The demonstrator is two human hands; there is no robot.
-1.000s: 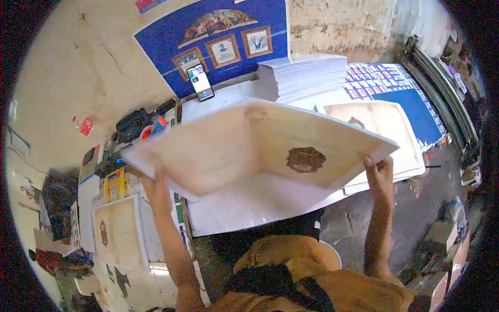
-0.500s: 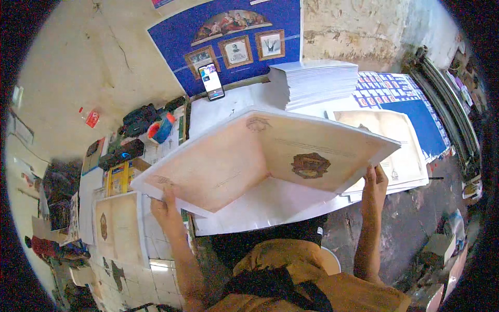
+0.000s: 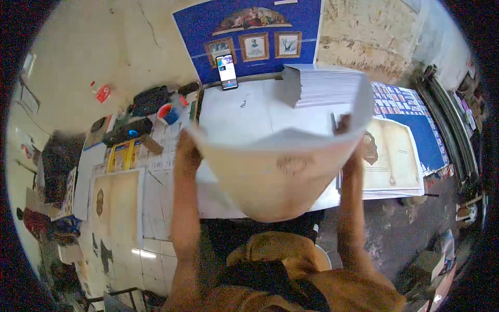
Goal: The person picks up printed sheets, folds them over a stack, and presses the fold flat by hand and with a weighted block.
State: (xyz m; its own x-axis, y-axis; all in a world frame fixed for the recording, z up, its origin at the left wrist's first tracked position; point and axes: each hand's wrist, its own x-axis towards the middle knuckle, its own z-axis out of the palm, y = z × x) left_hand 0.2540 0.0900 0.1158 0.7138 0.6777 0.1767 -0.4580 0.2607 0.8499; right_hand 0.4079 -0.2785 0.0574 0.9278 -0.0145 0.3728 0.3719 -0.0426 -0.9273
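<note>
My left hand (image 3: 189, 151) and my right hand (image 3: 343, 125) hold a large cream printed paper sheet (image 3: 260, 179) by its opposite ends. The sheet bows downward between them, its lower curve hanging over the table's near edge. A brownish printed emblem shows on it, smeared by motion. Both hands look closed on the paper, though their fingers are partly hidden and blurred; whether it is one sheet or more, I cannot tell. Beneath lies the white-covered table (image 3: 234, 112). Near my right hand, similar cream printed sheets (image 3: 397, 156) lie in a pile.
A tall stack of white paper (image 3: 330, 88) stands at the back, beside a propped phone (image 3: 226, 73). Blue printed sheets (image 3: 416, 130) cover the right side. At left are a tape roll (image 3: 167, 113), a dark bag (image 3: 150, 101) and another cream sheet (image 3: 117, 208) on a tiled surface.
The sheet was spread wide and tilted with a central crease; now it is bowed into a downward curve. My hands have risen and come closer together. The view has shifted slightly.
</note>
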